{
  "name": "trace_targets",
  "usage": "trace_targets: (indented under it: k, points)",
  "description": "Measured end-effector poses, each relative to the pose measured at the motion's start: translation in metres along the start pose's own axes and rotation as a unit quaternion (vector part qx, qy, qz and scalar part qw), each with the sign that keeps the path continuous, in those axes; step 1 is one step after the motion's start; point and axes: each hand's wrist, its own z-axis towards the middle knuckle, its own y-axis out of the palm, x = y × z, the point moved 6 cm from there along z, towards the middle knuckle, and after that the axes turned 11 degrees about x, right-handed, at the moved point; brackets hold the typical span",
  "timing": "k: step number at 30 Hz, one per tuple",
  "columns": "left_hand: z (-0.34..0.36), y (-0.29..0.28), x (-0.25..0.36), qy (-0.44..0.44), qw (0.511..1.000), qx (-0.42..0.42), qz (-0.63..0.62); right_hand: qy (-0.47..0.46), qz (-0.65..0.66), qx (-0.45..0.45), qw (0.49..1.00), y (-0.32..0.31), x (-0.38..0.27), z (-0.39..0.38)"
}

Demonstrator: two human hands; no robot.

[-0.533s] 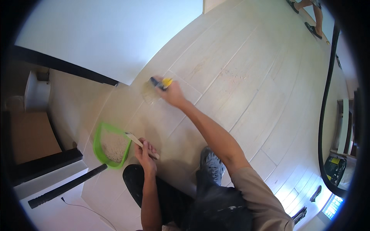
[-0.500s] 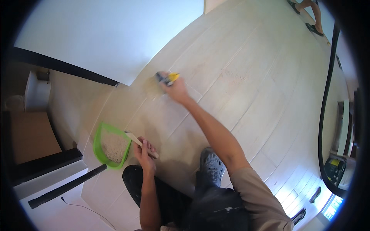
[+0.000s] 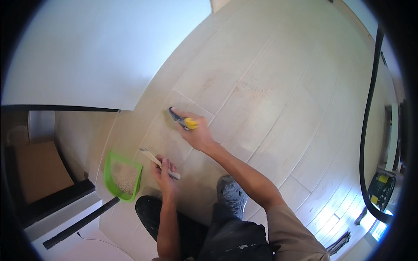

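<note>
My right hand (image 3: 197, 132) is out over the floor, closed round a dark grey tool with a yellow end (image 3: 190, 123). Its dark edge is down near the floor; its exact kind is not clear. Nearer to me, my left hand (image 3: 163, 172) is closed on a pale, flat wooden-handled tool (image 3: 152, 157), whose narrow greyish tip points toward the far left. Beside it on the floor lies a green dustpan (image 3: 140, 172) with beige grit and dust (image 3: 125, 177) in it.
A large white panel (image 3: 104, 48) with a dark lower edge stands at far left. Faint dusty marks (image 3: 252, 90) lie on the wood-look floor (image 3: 278, 130). A black tube (image 3: 81, 223) is at lower left, a black hose (image 3: 365, 130) at right. My grey shoe (image 3: 232, 195) is below my right arm.
My right hand has come nearer to me with the dark and yellow tool. The left hand keeps its hold. The view has shifted, and a person's legs at far right have nearly left it.
</note>
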Motion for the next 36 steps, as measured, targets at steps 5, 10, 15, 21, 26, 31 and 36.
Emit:
trace_targets:
  k: [5,10,15,21,26,31,36]
  points:
    - [0.004,-0.002,0.045,0.091,0.989,-0.038,0.107,0.011,-0.088,0.050,0.995,-0.108,0.052,0.072]
    - [-0.016,-0.018,0.040,0.017,0.999,-0.009,0.044,0.010,-0.123,0.101,0.987,-0.247,0.028,0.129]
    - [-0.020,0.012,0.023,0.023,0.999,-0.010,-0.046,-0.046,-0.067,-0.195,0.978,-0.155,-0.026,0.015]
    - [0.001,0.003,0.006,0.014,0.995,0.044,-0.086,0.014,0.080,-0.472,0.878,-0.100,-0.019,-0.035]
    - [-0.002,-0.021,0.007,0.010,0.994,0.035,-0.105,-0.013,-0.252,-0.304,0.919,-0.192,-0.028,0.093]
    - [0.000,-0.027,0.019,0.023,0.994,0.024,-0.103,0.003,-0.383,-0.254,0.888,-0.209,-0.060,0.137]
    - [0.004,-0.043,0.020,0.014,0.990,0.039,-0.131,-0.034,-0.097,-0.374,0.922,-0.111,-0.088,0.020]
